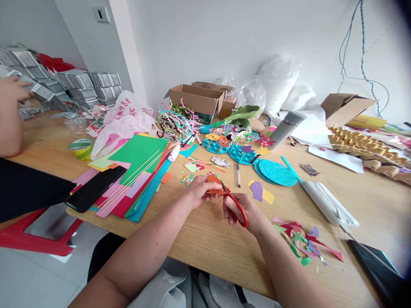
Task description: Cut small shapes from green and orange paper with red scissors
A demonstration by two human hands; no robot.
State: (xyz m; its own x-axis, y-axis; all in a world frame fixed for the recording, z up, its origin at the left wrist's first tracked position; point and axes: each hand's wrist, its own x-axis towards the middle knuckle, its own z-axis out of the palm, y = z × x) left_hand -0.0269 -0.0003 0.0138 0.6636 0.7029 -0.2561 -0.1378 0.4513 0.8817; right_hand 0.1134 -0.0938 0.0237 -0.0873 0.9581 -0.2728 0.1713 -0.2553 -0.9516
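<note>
Near the table's front edge, my left hand [201,191] pinches an orange paper cutout [214,180] between thumb and fingers. My right hand [239,207] is closed round the red handles of a pair of scissors [240,210]; their blades lie against the cutout's right side. Just beyond my hands are a pen [238,175], a white fish-like cutout [220,162] and a green and red paper piece [194,167]. Small confetti bits [187,179] lie left of the cutout. A purple paper piece [257,191] rests on yellow paper to the right.
Coloured paper sheets [138,154] and a black phone [96,188] lie left. Blue discs [278,172], a grey bottle [288,128], a white power strip [329,203] and paper scraps [302,241] are right. Another person's arm [9,115] reaches in at far left.
</note>
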